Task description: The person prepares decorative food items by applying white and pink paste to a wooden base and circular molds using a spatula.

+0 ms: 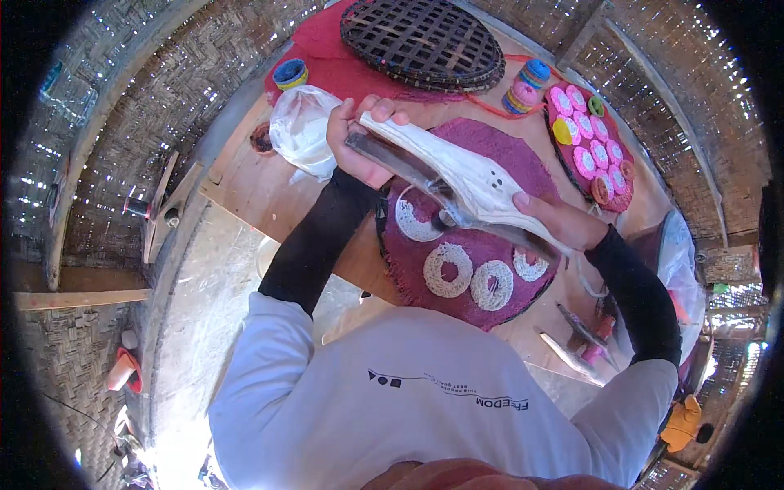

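Observation:
A long white piece (465, 167) with several small dark holes and a dark flat bar (392, 158) along its near side slants across in front of me; its exact kind I cannot make out. My left hand (358, 139) is wrapped round its far left end. My right hand (563, 219) grips the lower right end, thumb on top of the white part. Below it on the table lies a round purple woven mat (502, 137). White ring-shaped coils (448, 269) lie on the mat, some partly covered by the held piece.
At the back of the table (237, 155) rests a dark lattice basket (425, 41). A white plastic bag (300, 126) is near my left hand. Striped rolls (527, 86) stand far right, beside a red mat (563, 167) bearing pink rosettes. Hand tools (581, 331) lie at the near right.

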`<state>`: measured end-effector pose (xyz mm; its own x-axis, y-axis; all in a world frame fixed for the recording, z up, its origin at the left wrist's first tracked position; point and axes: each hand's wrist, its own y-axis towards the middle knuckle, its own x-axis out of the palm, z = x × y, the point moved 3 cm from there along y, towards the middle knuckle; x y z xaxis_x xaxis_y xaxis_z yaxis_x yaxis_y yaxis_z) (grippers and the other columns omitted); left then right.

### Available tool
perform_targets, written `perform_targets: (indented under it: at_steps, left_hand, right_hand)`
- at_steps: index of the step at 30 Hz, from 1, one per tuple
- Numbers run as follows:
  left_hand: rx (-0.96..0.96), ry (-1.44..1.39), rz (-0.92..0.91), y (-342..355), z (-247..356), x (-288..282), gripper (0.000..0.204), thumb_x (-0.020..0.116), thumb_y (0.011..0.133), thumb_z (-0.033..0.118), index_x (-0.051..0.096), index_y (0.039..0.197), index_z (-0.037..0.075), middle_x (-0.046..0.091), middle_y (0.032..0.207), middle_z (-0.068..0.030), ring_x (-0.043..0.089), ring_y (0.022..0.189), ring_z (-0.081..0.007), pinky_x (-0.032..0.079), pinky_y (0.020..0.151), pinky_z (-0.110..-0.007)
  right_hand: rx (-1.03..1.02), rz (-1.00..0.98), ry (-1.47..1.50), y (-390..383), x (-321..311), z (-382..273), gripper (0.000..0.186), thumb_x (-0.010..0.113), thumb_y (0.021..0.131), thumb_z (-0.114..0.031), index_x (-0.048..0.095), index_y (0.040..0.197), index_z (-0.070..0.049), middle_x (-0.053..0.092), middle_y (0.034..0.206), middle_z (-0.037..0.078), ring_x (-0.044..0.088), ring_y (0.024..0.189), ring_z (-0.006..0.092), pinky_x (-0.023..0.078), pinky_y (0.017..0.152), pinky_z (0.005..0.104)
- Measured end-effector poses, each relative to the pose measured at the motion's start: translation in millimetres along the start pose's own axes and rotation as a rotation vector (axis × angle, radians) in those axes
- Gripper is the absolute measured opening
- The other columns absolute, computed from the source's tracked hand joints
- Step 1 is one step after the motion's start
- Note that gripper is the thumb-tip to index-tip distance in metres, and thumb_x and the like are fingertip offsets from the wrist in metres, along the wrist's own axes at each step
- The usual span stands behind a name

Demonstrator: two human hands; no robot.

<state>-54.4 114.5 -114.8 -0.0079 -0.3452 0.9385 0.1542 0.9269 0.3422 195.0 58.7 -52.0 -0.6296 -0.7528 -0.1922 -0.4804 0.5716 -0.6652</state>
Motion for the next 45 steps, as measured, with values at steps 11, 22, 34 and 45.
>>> perform_targets:
  at_steps: [11, 22, 34, 45]
  left_hand:
    - [-0.039, -0.03, -0.254, 7.9, 30.2, 14.7, 0.028, 0.043, 0.083, 0.035, 0.051, 0.071, 0.011, 0.051, 0.067, -0.002, 0.048, 0.074, -0.0242, 0.041, 0.07, -0.036]
    - [0.027, 0.075, -0.005, -17.3, 32.4, 8.2, 0.039, 0.044, 0.081, 0.048, 0.051, 0.079, 0.01, 0.051, 0.073, -0.0024, 0.05, 0.079, -0.0244, 0.04, 0.076, -0.038]
    - [0.262, 1.86, -0.275, -30.0, -15.4, 59.6, 0.044, 0.074, 0.062, 0.018, 0.058, 0.099, 0.002, 0.061, 0.097, -0.0095, 0.056, 0.091, -0.0184, 0.042, 0.082, -0.031]
    - [0.208, 1.61, 0.183, -46.1, -1.6, 54.7, 0.037, 0.071, 0.065, 0.005, 0.056, 0.098, -0.002, 0.06, 0.099, -0.0089, 0.057, 0.088, -0.0171, 0.043, 0.079, -0.029]
  right_hand:
    - [-0.166, 0.219, -0.301, 22.0, 15.9, -12.0, 0.066, 0.043, 0.079, -0.061, 0.062, 0.072, 0.002, 0.051, 0.051, 0.005, 0.049, 0.044, 0.0108, 0.038, 0.038, 0.0268]
    - [-0.034, 0.044, -0.021, 7.5, 30.2, -19.4, 0.056, 0.041, 0.085, -0.051, 0.06, 0.08, 0.002, 0.052, 0.052, 0.003, 0.049, 0.042, 0.0085, 0.038, 0.037, 0.0215]
    - [-0.608, -0.113, 0.743, 26.8, 36.3, -14.0, 0.048, 0.039, 0.088, -0.042, 0.052, 0.108, 0.0, 0.058, 0.098, 0.013, 0.056, 0.087, 0.0177, 0.044, 0.078, 0.0318]
    - [-0.608, 0.668, -0.894, 79.3, 85.6, 9.6, 0.094, 0.067, 0.062, -0.048, 0.022, 0.133, -0.006, 0.037, 0.125, 0.019, 0.027, 0.123, 0.0331, 0.012, 0.101, 0.0506]
